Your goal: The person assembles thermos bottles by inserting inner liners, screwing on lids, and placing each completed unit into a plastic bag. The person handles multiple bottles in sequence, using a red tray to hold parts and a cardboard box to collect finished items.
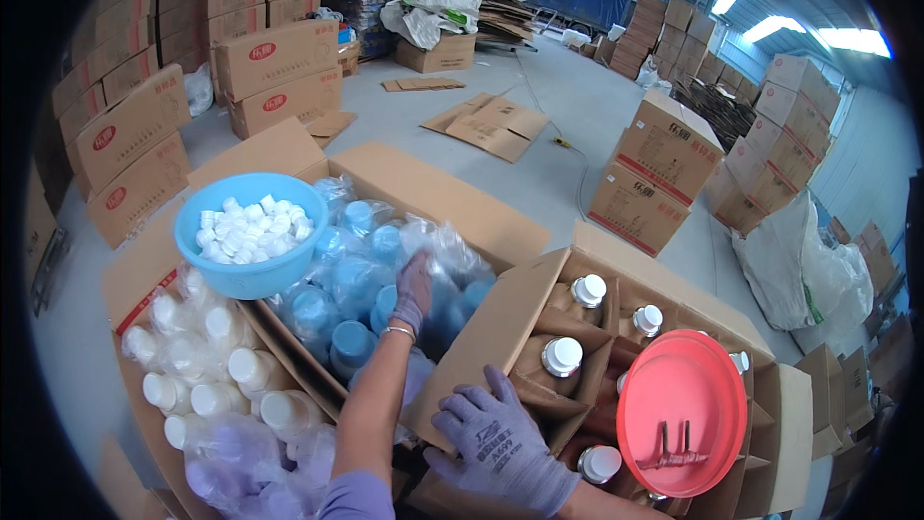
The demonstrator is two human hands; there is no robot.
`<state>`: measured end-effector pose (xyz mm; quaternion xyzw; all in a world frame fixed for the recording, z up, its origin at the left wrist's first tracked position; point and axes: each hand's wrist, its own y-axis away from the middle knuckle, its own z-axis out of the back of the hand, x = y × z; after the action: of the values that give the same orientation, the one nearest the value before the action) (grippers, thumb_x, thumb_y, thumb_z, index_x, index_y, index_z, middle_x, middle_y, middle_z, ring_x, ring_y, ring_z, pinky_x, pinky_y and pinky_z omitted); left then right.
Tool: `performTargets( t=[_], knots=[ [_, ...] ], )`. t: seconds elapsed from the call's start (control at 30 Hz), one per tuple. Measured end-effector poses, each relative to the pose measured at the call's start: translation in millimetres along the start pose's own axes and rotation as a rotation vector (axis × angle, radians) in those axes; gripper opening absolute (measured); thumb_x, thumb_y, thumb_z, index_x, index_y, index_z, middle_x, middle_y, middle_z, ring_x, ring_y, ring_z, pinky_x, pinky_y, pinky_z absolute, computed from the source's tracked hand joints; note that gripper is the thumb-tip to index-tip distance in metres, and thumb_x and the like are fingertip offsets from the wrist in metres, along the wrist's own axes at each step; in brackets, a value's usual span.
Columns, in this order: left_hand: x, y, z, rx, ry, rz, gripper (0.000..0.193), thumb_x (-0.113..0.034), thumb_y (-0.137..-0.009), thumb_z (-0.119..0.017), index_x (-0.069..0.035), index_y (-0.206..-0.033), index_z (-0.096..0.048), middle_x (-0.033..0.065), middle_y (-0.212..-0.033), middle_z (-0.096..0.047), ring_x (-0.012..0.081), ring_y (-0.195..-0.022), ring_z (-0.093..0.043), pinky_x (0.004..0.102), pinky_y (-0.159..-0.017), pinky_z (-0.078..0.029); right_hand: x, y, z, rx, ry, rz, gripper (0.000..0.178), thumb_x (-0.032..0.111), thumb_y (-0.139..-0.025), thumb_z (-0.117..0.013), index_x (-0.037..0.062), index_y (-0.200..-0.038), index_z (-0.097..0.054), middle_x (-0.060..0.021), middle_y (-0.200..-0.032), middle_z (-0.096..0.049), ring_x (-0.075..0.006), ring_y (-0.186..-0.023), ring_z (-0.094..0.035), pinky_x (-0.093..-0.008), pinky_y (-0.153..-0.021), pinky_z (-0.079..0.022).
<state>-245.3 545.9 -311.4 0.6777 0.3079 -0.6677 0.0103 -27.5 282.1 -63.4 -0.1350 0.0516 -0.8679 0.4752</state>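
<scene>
- Nearest my camera I have the right hand (500, 448) in a grey-purple glove, its fingers fanned apart over the near end of a raised flap on the right-hand carton (496, 342), an open brown cardboard box just right of the middle carton (443, 202), also open brown cardboard.
- My left hand (414, 289), gloved alike, reaches inside the middle carton; its fingertips are obscured, so I cannot tell whether they pinch anything.
- Around it, within the middle carton, I see the round-topped blue plastic containers (351, 345) bagged in clear film.
- Right of the middle carton, I find white-capped bottles (562, 356) standing between cardboard dividers, with a round red plastic basin (679, 376) lying over some of them.
- At the middle carton's far left corner sits a light-blue plastic basin (245, 279) heaped with small white caps (250, 231).
- Left of the middle carton, I see film-wrapped white plastic bottles (255, 366) packed in another carton.
</scene>
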Motion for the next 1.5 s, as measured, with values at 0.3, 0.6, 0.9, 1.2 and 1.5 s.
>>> performTargets(
  t=[0.3, 0.6, 0.9, 1.2, 1.5],
  knots=[
    [-356, 25, 60, 0.525, 0.252, -0.169, 0.049, -0.033, -0.106, -0.04, 0.004, -0.137, -0.047, 0.0162, -0.134, -0.056, 0.0279, -0.124, -0.055, 0.045, -0.107, -0.044, -10, 1, -9, -0.193, -0.199, -0.119, 0.042, 0.038, -0.084, -0.07, 0.005, -0.11, -0.066, -0.011, -0.11, -0.063, -0.0288, -0.113, -0.056, -0.0479, -0.11, -0.036],
    [-547, 82, 66, 0.453, 1.043, -0.053, 0.058, -0.04, -0.107, -0.032, -0.001, -0.15, -0.035, 0.0167, -0.139, -0.052, 0.0247, -0.112, -0.06, 0.038, -0.101, -0.05, 13, 51, 69, -0.931, 0.316, -0.304, 0.094, 0.033, -0.072, -0.079, 0.005, -0.149, -0.033, -0.0267, -0.15, -0.031, -0.0453, -0.139, -0.029, -0.0644, -0.111, -0.024],
    [-509, 195, 10, 0.567, 0.175, -0.309, 0.093, -0.031, -0.094, -0.067, -0.004, -0.158, -0.004, 0.0164, -0.158, -0.026, 0.0351, -0.139, -0.038, 0.0411, -0.118, -0.03, 43, 100, 131, -0.873, -1.076, -0.545, 0.032, 0.03, -0.1, -0.059, 0.0004, -0.091, -0.066, 0.0029, -0.079, -0.058, -0.0066, -0.073, -0.048, -0.024, -0.065, -0.041],
    [-345, 298, 66, 0.133, 0.064, 0.332, 0.026, -0.01, -0.097, -0.051, 0.001, -0.117, -0.064, 0.0098, -0.09, -0.07, 0.0216, -0.076, -0.068, 0.0323, -0.074, -0.058, 79, 233, 104, -0.581, -1.453, -0.641, 0.027, 0.03, -0.093, -0.07, 0.0075, -0.08, -0.065, 0.0068, -0.073, -0.056, -0.0027, -0.062, -0.046, -0.0215, -0.055, -0.035],
    [-469, 372, 63, 0.598, 0.497, 0.504, 0.044, -0.008, -0.094, -0.058, 0.002, -0.136, -0.052, 0.0185, -0.125, -0.06, 0.0301, -0.117, -0.059, 0.0367, -0.101, -0.05, 110, 252, 82, -0.445, -1.312, -0.899, 0.046, 0.046, -0.099, -0.056, 0.0031, -0.085, -0.063, -0.0002, -0.075, -0.057, -0.0083, -0.069, -0.052, -0.0256, -0.065, -0.045]
  ],
)
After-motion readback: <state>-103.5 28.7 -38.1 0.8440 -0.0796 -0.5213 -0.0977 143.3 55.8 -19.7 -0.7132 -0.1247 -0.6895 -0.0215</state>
